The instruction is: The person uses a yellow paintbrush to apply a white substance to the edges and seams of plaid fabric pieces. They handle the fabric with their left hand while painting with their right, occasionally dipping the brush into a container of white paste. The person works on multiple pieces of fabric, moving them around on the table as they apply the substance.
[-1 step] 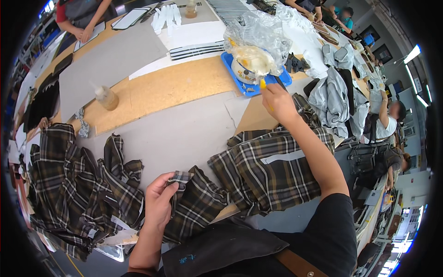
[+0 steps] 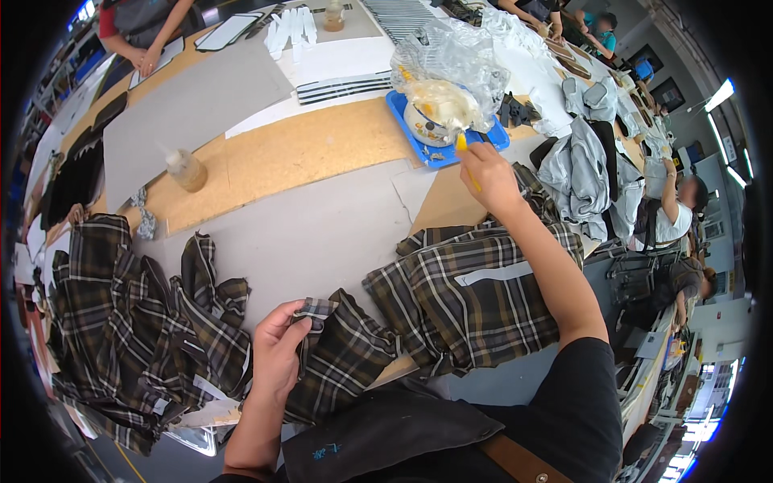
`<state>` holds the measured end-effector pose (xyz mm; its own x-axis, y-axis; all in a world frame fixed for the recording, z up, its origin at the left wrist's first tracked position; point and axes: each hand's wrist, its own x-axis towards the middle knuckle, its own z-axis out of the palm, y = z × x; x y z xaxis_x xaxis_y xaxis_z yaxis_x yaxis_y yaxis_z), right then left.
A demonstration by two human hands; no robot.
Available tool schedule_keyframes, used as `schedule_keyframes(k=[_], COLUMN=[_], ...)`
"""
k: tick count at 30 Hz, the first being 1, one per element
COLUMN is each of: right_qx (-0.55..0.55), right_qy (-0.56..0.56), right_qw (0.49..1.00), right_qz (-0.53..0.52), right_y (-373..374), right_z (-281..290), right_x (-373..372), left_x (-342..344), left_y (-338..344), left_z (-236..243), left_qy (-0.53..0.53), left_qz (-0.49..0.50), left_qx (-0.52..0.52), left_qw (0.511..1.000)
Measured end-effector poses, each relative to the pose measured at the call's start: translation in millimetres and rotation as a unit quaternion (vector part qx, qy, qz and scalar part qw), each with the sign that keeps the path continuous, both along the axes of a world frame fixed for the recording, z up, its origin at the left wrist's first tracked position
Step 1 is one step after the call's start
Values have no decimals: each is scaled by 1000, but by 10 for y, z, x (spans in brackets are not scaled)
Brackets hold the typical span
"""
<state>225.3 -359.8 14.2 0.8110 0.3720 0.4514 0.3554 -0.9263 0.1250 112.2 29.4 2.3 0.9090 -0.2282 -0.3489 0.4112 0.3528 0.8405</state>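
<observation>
My left hand is shut on the folded corner of a dark plaid fabric piece, pinching it near my body. A larger plaid garment piece with a pale strip lies under my right forearm. My right hand reaches far forward, gripping a thin yellow brush handle. The brush tip is at a white pot that stands on a blue tray. Crumpled clear plastic lies over the pot.
A heap of plaid pieces lies at the left. A squeeze bottle stands on the brown board, beyond it a grey sheet. Grey garments pile at the right. Other people work at the right and far left.
</observation>
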Motion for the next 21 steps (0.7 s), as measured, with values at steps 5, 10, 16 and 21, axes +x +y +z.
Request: schedule_keyframes(k=[5, 10, 16, 21], right_qx=[-58, -13, 196, 600], right_qy=[25, -17, -10, 25], right_qw=[998, 999, 980, 792], right_qz=[-17, -27, 31, -112], right_y=[-28, 64, 130, -21], right_z=[-116, 14, -38, -373], right_x=[3, -14, -43, 71], left_x=[-4, -13, -19, -27], left_y=[-12, 15, 25, 45], left_z=[18, -8, -7, -16], left_qy=[-1, -2, 2, 0], left_qz=[7, 1, 0, -5], left_qx=[2, -7, -6, -21], left_qw=[1000, 1000, 1000, 1000])
